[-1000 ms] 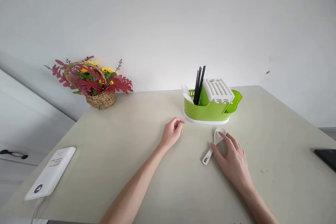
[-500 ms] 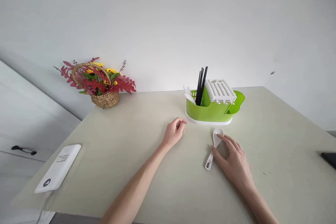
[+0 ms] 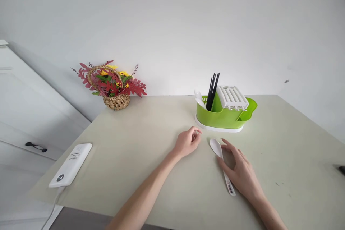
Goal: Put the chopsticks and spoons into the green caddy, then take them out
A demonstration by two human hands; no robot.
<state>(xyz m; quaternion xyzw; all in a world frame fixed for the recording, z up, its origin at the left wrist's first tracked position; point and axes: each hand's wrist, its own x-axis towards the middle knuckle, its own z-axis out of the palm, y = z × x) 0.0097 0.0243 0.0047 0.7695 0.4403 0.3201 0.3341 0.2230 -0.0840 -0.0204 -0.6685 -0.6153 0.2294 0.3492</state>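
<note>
A white soup spoon [image 3: 215, 147] lies at a slant on the table, its bowl toward the far left and its labelled handle toward me. My right hand [image 3: 239, 169] has its thumb across the left side of the spoon's neck and a finger against the bowl's right edge, closed on it from both sides. My left hand [image 3: 188, 141] rests on the table left of the bowl, fingers loosely curled, with nothing seen in them. Beyond both hands stands a green utensil caddy [image 3: 221, 118] with black chopsticks [image 3: 212, 91] and white spoons [image 3: 199, 101] in its left compartment.
A wicker basket of artificial flowers [image 3: 116, 101] stands at the far left by the wall. A white power bank [image 3: 71, 165] with a cable lies near the left edge. A dark object [image 3: 342, 169] shows at the right edge. A white cabinet [image 3: 32, 115] adjoins the table's left side.
The spoon has turned, its bowl swinging left and its handle right, with my right hand still at it. My left hand keeps its curled pose. The whole view has shifted slightly.
</note>
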